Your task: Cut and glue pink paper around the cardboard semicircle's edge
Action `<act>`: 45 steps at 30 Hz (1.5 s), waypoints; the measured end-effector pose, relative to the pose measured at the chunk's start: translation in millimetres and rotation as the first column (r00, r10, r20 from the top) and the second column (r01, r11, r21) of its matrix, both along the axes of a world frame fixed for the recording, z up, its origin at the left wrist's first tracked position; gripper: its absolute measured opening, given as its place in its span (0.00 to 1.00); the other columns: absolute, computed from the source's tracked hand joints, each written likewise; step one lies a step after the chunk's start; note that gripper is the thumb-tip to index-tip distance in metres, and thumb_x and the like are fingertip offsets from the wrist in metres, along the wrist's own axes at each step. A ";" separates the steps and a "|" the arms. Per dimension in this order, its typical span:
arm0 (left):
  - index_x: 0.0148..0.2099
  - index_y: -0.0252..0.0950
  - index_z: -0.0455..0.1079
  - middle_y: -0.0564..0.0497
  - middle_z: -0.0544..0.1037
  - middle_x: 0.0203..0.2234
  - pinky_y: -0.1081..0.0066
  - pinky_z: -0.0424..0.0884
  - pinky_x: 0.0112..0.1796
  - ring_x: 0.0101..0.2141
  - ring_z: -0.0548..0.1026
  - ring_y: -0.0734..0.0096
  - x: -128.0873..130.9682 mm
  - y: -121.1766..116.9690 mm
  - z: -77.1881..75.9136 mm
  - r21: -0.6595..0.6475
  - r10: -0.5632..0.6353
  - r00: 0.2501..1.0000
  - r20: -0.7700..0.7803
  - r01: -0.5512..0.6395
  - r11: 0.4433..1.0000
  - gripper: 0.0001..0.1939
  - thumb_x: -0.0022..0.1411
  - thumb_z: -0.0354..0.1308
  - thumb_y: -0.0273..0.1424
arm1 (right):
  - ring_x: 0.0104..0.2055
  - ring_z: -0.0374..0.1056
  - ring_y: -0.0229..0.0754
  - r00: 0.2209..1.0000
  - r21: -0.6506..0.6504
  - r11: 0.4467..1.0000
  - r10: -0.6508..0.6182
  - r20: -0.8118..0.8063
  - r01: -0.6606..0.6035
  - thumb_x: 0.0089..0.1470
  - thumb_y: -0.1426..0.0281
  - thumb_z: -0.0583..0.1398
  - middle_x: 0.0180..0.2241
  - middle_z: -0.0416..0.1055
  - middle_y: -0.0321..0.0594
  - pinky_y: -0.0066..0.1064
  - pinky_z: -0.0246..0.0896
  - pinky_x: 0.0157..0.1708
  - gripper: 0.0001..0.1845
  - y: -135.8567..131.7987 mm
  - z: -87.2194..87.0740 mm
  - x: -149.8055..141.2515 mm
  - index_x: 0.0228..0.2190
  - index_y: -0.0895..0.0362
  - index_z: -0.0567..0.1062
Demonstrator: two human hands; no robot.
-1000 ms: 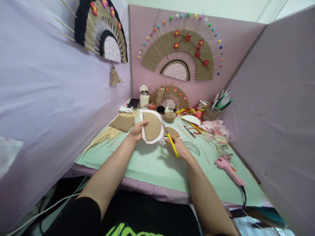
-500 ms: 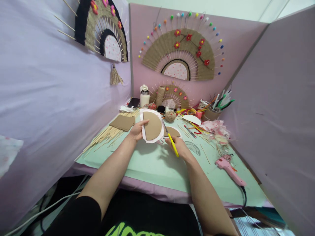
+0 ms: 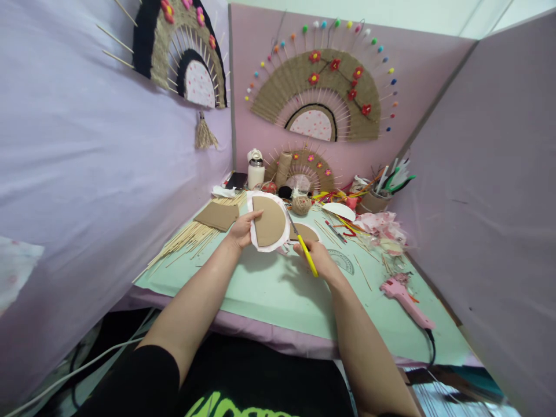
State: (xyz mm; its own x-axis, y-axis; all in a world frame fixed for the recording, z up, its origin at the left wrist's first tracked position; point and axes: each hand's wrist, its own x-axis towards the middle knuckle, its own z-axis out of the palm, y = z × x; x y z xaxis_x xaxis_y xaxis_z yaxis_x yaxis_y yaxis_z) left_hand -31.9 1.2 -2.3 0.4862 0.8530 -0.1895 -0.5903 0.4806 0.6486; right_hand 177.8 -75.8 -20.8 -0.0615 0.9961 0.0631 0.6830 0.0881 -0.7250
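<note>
My left hand (image 3: 243, 230) pinches the straight edge of a brown cardboard half-circle (image 3: 270, 223), which is held tilted above the table. White fabric (image 3: 266, 249) borders the cardboard all round. My right hand (image 3: 319, 258) is closed round the yellow handles of a pair of scissors (image 3: 307, 255). The blades point up and away, right beside the fabric's right edge; whether they touch it I cannot tell. Behind the scissors, a second cardboard half-circle (image 3: 305, 233) with a pale fabric border lies on the table.
Thin wooden sticks (image 3: 178, 240) and a cardboard piece (image 3: 217, 215) lie at the left. A ball of twine (image 3: 301, 204) sits at the back. To the right are a protractor (image 3: 341, 260), pink fabric scraps (image 3: 380, 223) and a corded pink glue gun (image 3: 406, 301). Decorated fans (image 3: 365, 63) hang on the walls.
Both hands keep nearly the same hold and place. The scissors have shifted very slightly to the right, and the whole view has moved a little.
</note>
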 end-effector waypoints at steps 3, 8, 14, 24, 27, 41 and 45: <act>0.54 0.25 0.65 0.43 0.80 0.31 0.60 0.66 0.48 0.34 0.78 0.63 -1.3 1.6 -1.2 0.017 -0.015 1.000 0.006 0.015 1.000 0.21 0.59 0.48 0.27 | 0.25 0.59 0.37 1.000 0.002 1.000 0.006 -0.004 -0.006 0.48 0.55 0.53 0.22 0.65 0.36 0.27 0.48 0.24 0.20 -0.7 0.7 0.4 0.24 0.60 0.71; 0.53 0.26 0.66 0.44 0.80 0.30 0.61 0.66 0.48 0.33 0.78 0.62 -1.6 0.5 1.1 0.005 -0.009 1.000 -0.017 0.009 1.000 0.20 0.59 0.49 0.27 | 0.25 0.58 0.37 1.000 0.007 1.000 0.013 -0.010 -0.013 0.48 0.53 0.53 0.22 0.64 0.36 0.27 0.48 0.23 0.21 -2.0 2.8 0.3 0.24 0.59 0.71; 0.51 0.25 0.67 0.43 0.80 0.30 0.59 0.66 0.47 0.33 0.78 0.60 -1.4 -2.2 5.0 -0.035 0.026 0.999 -0.046 -0.028 0.999 0.19 0.59 0.49 0.27 | 0.24 0.58 0.37 1.000 -0.007 1.000 -0.003 -0.009 0.003 0.47 0.52 0.53 0.21 0.64 0.36 0.27 0.46 0.23 0.23 -2.9 4.4 -0.1 0.24 0.60 0.71; 0.50 0.25 0.67 0.42 0.80 0.30 0.59 0.68 0.44 0.33 0.78 0.60 -4.8 0.5 5.0 -0.041 0.010 0.999 -0.043 -0.012 0.999 0.18 0.59 0.48 0.28 | 0.25 0.56 0.37 1.000 -0.024 0.999 -0.030 0.009 0.030 0.45 0.52 0.55 0.21 0.61 0.35 0.27 0.47 0.23 0.22 -7.2 13.7 0.2 0.25 0.60 0.73; 0.50 0.25 0.67 0.42 0.80 0.31 0.58 0.68 0.45 0.35 0.78 0.59 -6.3 2.3 2.8 -0.030 -0.003 0.999 -0.035 0.002 1.000 0.19 0.58 0.49 0.28 | 0.25 0.54 0.36 1.000 0.004 1.000 -0.018 0.008 0.018 0.45 0.53 0.55 0.21 0.60 0.35 0.26 0.46 0.23 0.21 -7.6 15.3 0.8 0.24 0.59 0.72; 0.51 0.24 0.67 0.41 0.80 0.31 0.59 0.68 0.44 0.33 0.78 0.59 -6.9 0.9 3.7 -0.051 -0.020 0.999 -0.045 0.018 0.999 0.20 0.58 0.50 0.27 | 0.25 0.57 0.37 0.995 -0.039 0.999 0.030 0.092 -0.027 0.49 0.54 0.52 0.23 0.64 0.35 0.27 0.46 0.23 0.19 -4.9 10.7 4.4 0.25 0.57 0.68; 0.50 0.24 0.68 0.42 0.80 0.29 0.61 0.68 0.43 0.33 0.78 0.60 -7.1 2.8 -0.3 -0.057 -0.035 0.998 -0.043 0.032 0.998 0.19 0.58 0.49 0.28 | 0.25 0.57 0.37 0.994 -0.025 0.999 0.044 0.105 -0.042 0.49 0.55 0.51 0.23 0.64 0.35 0.27 0.46 0.24 0.18 -3.6 8.7 4.7 0.25 0.57 0.68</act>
State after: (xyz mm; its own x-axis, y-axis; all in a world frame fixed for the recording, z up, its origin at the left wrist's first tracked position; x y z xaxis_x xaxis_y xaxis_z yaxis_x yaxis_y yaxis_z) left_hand -39.1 3.9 -2.7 0.5045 0.8236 -0.2590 -0.5444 0.5363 0.6450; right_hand 182.5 -79.4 -12.1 -0.1096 0.9935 0.0309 0.7516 0.1031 -0.6516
